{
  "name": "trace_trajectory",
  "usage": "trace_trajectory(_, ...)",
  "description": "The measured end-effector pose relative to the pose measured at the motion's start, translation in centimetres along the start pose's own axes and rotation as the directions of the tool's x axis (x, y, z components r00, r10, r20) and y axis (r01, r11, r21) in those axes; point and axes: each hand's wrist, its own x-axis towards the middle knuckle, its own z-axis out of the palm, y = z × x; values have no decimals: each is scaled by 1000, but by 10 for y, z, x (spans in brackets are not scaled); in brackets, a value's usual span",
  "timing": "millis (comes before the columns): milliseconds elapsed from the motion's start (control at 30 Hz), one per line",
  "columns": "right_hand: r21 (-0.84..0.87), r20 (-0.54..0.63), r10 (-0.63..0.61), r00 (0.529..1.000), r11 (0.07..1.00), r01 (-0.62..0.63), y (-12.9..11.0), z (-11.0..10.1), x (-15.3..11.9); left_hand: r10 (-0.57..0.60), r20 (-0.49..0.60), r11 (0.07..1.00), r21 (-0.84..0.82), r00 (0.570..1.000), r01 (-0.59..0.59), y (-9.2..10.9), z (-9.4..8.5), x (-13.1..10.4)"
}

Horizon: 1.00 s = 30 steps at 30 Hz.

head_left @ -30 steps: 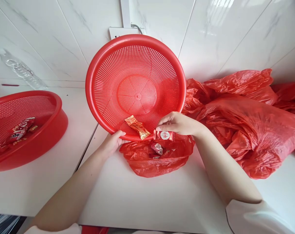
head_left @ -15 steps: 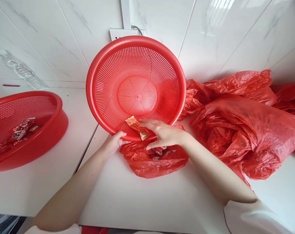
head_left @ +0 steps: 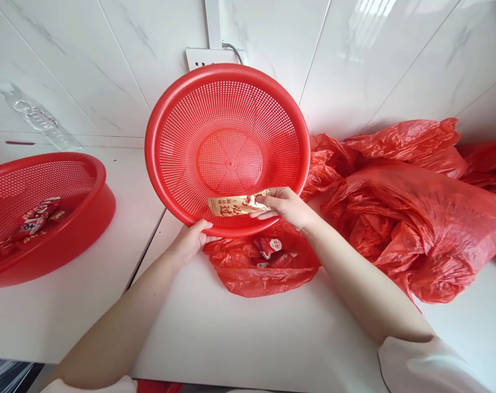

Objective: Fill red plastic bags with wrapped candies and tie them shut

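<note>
A red perforated basket (head_left: pixel 231 147) is tilted up in the middle, its opening facing me. My left hand (head_left: pixel 192 241) grips its lower rim, thumb on the inside edge. Between the fingers and thumb of my right hand (head_left: pixel 287 206) is a gold packet (head_left: pixel 235 205) with red characters, held level across the lower inside of the basket. Just below the rim lies an open red plastic bag (head_left: pixel 256 281) with several small red and white packets (head_left: pixel 272 246) in it.
At the left stands a second red basket (head_left: pixel 88 218) with red packets (head_left: pixel 39 215) inside. Crumpled red plastic bags (head_left: pixel 420 218) are heaped at the right. A clear bottle (head_left: pixel 41 120) lies near the wall, and a socket box (head_left: pixel 207 56) sits behind the middle basket.
My right hand has closed on the gold packet, lifted it from the basket's lower wall and turned it level. The hand has shifted slightly right. My left hand remains on the rim.
</note>
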Motion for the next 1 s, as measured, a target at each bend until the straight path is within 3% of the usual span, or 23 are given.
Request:
trace_trajectory(133,104,-10,21,1000,994,-20,2,0,2,-16,-7,1000,4,1000,16,0,-2,1)
trace_trajectory(300,-32,15,2,1000,999,-1,-6,-1,-3,17,-4,999,27,1000,-17,0,0,0)
trace_trajectory(433,-214,120,-48,992,974,73,-16,-8,-10,-7,-44,999,38,999,9,0,1,-1)
trace_trajectory(633,-165,233,-69,970,980,109,-26,-14,-20,-29,-52,998,51,998,31,1,1,-3)
trace_trajectory(867,-160,263,-155,952,966,202,-31,-12,-24,0,-57,999,53,998,3,2,3,-3)
trace_trajectory(1000,-220,242,-70,968,967,125,-32,-14,-23,15,-80,998,66,997,-10,1,3,-2)
